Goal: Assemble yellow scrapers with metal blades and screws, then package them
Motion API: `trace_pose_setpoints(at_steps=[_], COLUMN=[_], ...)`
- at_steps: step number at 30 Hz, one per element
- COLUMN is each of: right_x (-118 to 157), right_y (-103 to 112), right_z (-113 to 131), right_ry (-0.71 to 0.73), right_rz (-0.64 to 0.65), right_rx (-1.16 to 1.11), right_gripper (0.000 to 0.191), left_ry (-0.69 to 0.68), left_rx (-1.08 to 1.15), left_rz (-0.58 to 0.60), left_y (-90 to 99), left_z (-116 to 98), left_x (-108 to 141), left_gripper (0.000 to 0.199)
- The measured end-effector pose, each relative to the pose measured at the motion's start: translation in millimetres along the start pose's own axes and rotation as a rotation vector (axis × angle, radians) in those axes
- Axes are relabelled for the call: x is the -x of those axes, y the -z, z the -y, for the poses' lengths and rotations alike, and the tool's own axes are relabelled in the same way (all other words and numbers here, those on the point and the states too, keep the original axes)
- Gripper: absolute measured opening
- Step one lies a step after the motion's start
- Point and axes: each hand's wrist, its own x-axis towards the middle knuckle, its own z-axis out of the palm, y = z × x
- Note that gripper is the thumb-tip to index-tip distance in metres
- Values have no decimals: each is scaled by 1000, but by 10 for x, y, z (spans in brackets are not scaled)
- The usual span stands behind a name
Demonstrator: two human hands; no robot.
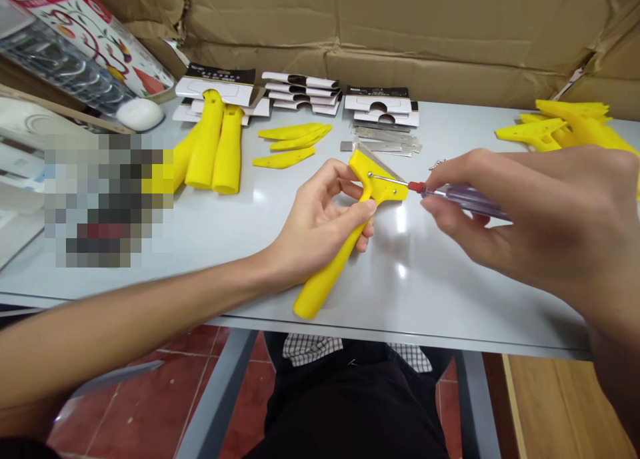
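My left hand [333, 222] is closed around the neck of a yellow scraper [330, 272], thumb on top. The scraper lies tilted, its round handle toward me and its wide head away. A thin metal blade [380, 162] runs along the head's far edge, and two screws show on its face. In my right hand [530, 212] is a screwdriver [463, 199] with a clear purplish handle and a red collar. Its shaft reaches left across the head, with the tip at the screw [370, 174] on the left. Part of the handle is hidden by my fingers.
Yellow handles [205, 152] lie back left by folded cards [303, 92]. Yellow strips [293, 139] and metal blades [387, 141] lie behind the scraper. Small screws [439, 165] sit near my right hand; more yellow scraper parts [565, 125] are piled at right. Cardboard [425, 32] stands behind.
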Motion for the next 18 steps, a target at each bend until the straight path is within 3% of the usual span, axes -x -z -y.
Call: trace_pose_setpoints(at_steps=[3, 7, 10, 18], right_x=[-13, -39, -44, -29], right_y=[-12, -10, -19, -90], right_z=[-29, -34, -17, -62], right_ry=[-4, 13, 21, -29], right_rz=[23, -49, -85, -35], right_rx=[-38, -25, 15, -63], right_gripper=[10, 6, 14, 20], left_ry=[4, -1, 8, 14], left_rx=[-11, -14, -8, 16], left_rz=[-1, -8, -9, -1], left_y=[1, 3, 6, 15], left_z=[0, 0, -1, -1], left_x=[0, -4, -8, -12], left_gripper=[30, 28, 27, 27])
